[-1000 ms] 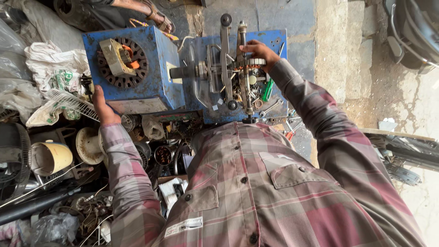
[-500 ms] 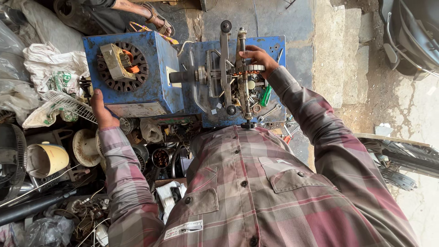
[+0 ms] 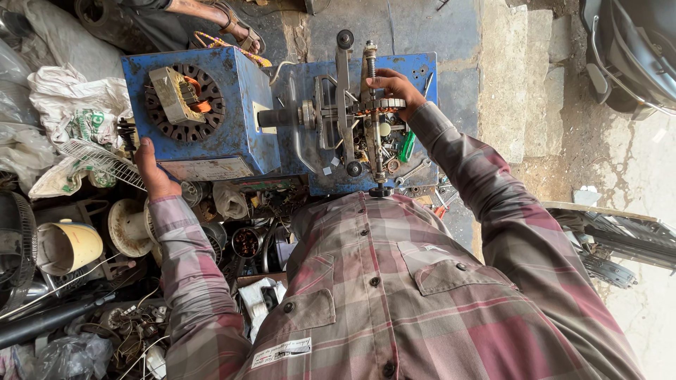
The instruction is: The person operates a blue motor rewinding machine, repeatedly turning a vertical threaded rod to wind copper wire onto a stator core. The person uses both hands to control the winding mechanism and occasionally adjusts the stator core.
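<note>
Winding machine (image 3: 282, 119) looks heavy, rigid; our left hand (image 3: 151, 172) grips its box edge, right hand (image 3: 394, 88) pinches the copper-wound spindle (image 3: 373, 105).

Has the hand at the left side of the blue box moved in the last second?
No. The left hand stays at the lower left corner of the blue box, beside the white wire grille.

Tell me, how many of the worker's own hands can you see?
2: the left hand rests at the blue box's lower-left corner, the right hand grips the toothed ring on the winding frame.
</note>
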